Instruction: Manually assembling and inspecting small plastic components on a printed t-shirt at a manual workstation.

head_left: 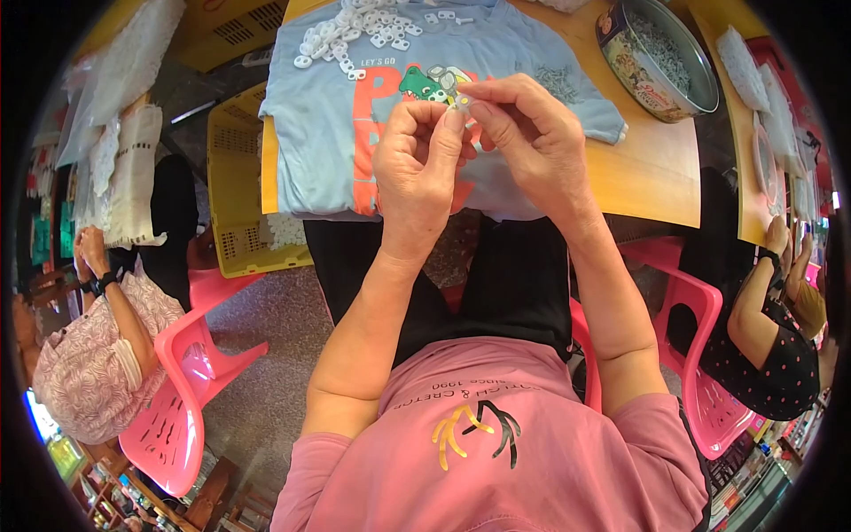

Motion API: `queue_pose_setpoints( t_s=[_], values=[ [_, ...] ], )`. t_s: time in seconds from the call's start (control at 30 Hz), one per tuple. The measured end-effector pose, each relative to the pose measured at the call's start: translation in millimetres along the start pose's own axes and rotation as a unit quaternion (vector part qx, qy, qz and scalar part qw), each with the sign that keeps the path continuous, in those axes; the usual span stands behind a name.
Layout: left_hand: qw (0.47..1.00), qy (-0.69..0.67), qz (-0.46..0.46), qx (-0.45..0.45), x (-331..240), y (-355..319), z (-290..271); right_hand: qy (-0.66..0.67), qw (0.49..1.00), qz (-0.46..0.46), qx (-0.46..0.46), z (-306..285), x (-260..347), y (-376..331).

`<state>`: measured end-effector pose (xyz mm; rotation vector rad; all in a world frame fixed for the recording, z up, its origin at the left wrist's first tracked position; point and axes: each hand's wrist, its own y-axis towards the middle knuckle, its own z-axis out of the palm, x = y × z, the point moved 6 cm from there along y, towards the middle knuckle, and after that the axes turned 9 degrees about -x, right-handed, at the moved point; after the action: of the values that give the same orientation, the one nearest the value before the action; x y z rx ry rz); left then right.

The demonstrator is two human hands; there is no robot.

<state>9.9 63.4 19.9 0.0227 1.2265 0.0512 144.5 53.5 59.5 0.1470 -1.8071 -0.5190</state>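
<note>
Above the near part of a light blue T-shirt (pixel 310 168) spread on the table, my two hands meet at the fingertips. My left hand (pixel 417 168) is closed, its thumb and forefinger pinching a small white plastic piece (pixel 463 103). From the other side, the thumb and forefinger of my right hand (pixel 532 133) are closed on the same piece. Fingers cover most of it, so its full shape is hidden. Toward the far left of the shirt lies a heap of white plastic pieces (pixel 359 31) with holes. Tiny grey metal bits (pixel 557 84) are scattered beyond my right hand.
A round tin (pixel 620 75) of grey metal bits stands on the wooden table (pixel 656 182) at the far right. Left of the table is a yellow crate (pixel 235 186). Other people sit on both sides, with pink chairs (pixel 182 390) near me.
</note>
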Motion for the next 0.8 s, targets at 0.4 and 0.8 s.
queue_pose_setpoints(
  t_s=[0.4,0.8],
  values=[
    [0.998,-0.047,-0.034,0.034,1,3,0,0.019,0.998,0.017,-0.057,3,-3,-8],
    [0.997,-0.058,-0.019,0.036,3,3,-2,-0.065,0.99,-0.118,-0.043,7,15,-2]
  ],
)
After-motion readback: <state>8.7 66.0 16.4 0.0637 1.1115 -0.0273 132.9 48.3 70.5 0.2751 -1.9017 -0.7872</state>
